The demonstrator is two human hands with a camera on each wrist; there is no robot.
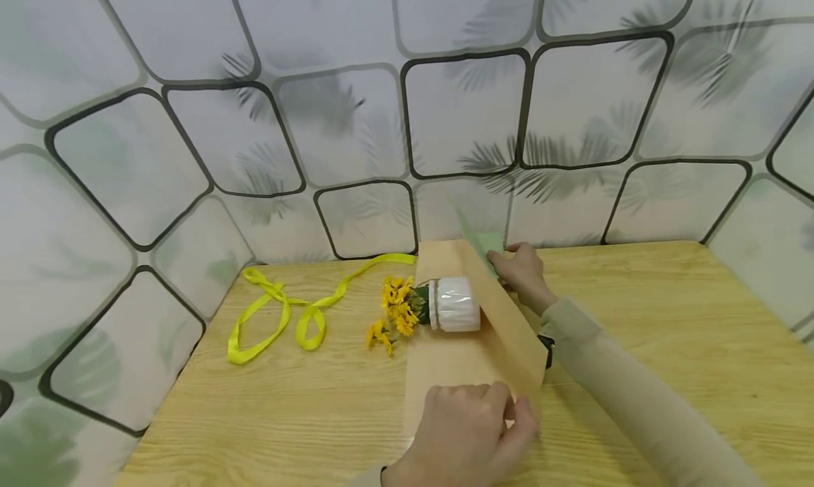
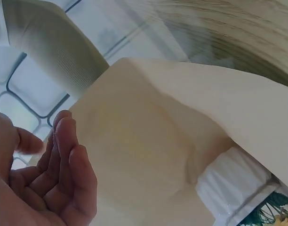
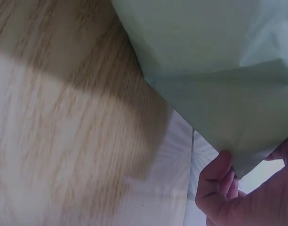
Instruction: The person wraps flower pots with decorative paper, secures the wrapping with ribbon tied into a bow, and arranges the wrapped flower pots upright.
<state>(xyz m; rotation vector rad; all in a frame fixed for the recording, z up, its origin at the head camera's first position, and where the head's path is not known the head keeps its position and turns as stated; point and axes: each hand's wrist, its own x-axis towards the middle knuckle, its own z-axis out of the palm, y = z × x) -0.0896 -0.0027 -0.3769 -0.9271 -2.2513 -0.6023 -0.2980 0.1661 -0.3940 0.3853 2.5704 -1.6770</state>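
Observation:
A sheet of wrapping paper, tan on its upper face and pale green on the other, lies on the table with its right side lifted. On it rests a flowerpot in a white wrapper, lying on its side, with yellow flowers pointing left. My right hand pinches the paper's far right corner; its green side fills much of the right wrist view. Over the near part of the sheet is my left hand, its fingers loosely bent and nothing in them.
A yellow ribbon lies in loose loops on the wooden table, left of the flowers. Behind the table's far edge stands a patterned curtain-like wall, which also runs along both sides.

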